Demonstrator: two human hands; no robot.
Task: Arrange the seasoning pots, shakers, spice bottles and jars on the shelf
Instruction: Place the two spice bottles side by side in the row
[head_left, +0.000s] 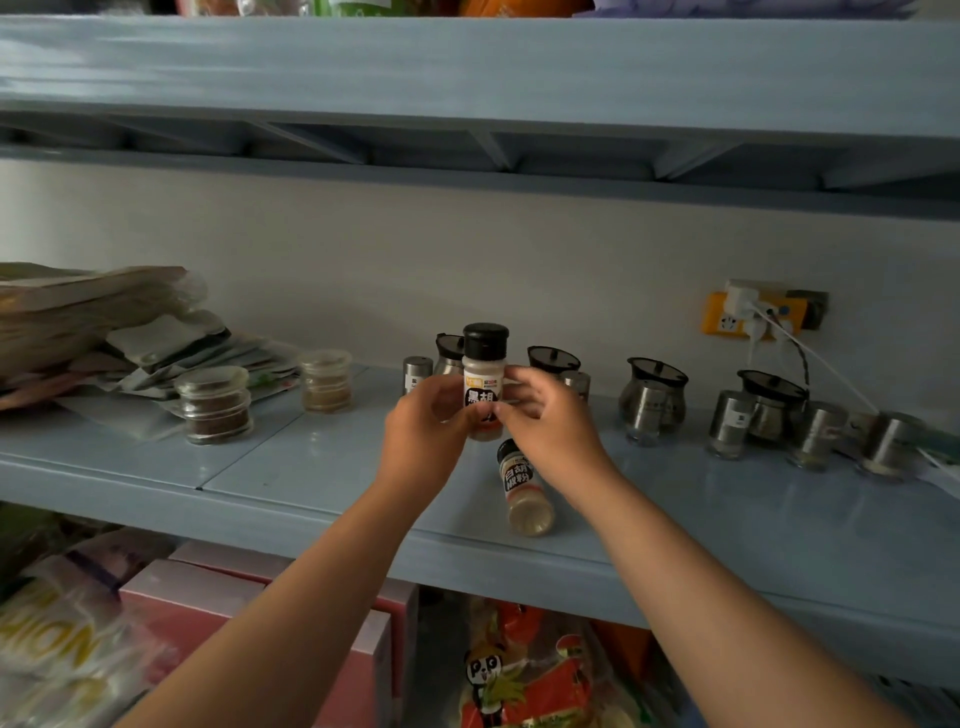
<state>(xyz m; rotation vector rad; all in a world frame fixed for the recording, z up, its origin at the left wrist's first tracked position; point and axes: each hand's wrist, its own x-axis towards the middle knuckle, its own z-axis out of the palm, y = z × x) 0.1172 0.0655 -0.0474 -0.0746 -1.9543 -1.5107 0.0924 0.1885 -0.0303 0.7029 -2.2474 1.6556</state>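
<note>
The left grip (426, 421) wraps the lower half of the black-capped pepper bottle (484, 382), held upright above the middle of the shelf (311, 457). The right grip (545, 415) pinches its side. A second bottle (524, 488) lies flat at its 6 o'clock, and steel pots (652, 402) stand toward 3 o'clock.

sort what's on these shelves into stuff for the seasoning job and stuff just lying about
Job: held bottle, lying bottle, clear jars, steel shakers, pots, shelf.
Lying about: packet pile, wall socket, pink boxes, snack bag.
</note>
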